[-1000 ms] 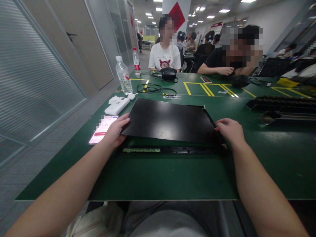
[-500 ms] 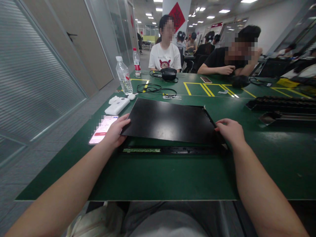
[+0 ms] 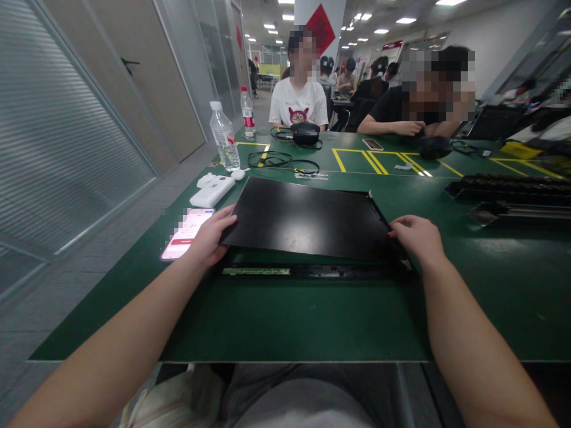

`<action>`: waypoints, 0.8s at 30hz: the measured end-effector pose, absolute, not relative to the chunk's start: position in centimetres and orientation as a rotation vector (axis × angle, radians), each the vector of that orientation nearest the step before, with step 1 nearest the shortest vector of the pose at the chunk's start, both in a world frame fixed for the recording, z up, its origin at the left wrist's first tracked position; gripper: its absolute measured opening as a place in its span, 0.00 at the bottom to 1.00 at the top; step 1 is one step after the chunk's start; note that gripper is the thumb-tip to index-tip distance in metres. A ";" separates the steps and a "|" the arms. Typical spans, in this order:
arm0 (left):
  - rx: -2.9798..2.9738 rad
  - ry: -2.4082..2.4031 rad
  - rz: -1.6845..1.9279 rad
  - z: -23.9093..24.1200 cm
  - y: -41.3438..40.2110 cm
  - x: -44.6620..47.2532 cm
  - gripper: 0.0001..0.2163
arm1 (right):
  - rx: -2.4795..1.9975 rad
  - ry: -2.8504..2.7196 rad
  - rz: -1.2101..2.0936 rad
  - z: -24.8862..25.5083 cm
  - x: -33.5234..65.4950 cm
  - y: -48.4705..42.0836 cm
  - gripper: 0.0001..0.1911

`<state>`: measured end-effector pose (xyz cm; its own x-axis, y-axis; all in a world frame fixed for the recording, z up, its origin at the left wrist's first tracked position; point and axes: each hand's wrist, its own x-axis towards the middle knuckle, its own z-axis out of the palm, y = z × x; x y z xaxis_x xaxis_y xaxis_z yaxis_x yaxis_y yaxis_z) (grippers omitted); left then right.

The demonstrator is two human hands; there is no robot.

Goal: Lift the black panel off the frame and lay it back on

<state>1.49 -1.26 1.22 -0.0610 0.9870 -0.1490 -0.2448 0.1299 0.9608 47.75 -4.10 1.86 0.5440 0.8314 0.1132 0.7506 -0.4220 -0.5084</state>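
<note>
A flat black panel (image 3: 307,217) lies tilted over a black frame (image 3: 312,271) whose near edge shows a narrow green circuit strip (image 3: 255,271). My left hand (image 3: 207,238) grips the panel's near left corner, thumb on top. My right hand (image 3: 417,238) pinches the panel's near right corner, fingers curled over the edge. The panel's near edge is held a little above the frame.
A lit phone (image 3: 186,233) lies just left of my left hand. A white power bank (image 3: 211,190), two water bottles (image 3: 224,137), cables and a black pouch (image 3: 304,133) sit farther back. Black trays (image 3: 508,187) are at the right. Two people sit across the green table (image 3: 289,321).
</note>
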 end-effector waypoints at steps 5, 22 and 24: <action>0.901 1.152 1.251 1.3 -1.3 1.5 0.26 | -2.252 -1.301 0.172 1.5 48.0 -4.0 0.08; 0.898 1.147 1.249 1.3 -1.5 1.7 0.25 | -2.269 -1.312 0.171 1.6 48.0 -4.1 0.09; 0.898 1.150 1.249 1.4 -1.5 1.7 0.26 | -2.281 -1.313 0.170 1.6 48.0 -4.1 0.09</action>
<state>1.70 -1.50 1.37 -0.0491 0.9869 -0.1539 -0.2350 0.1383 0.9621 47.95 -4.13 1.60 0.5271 0.8389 0.1358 0.7766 -0.4106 -0.4779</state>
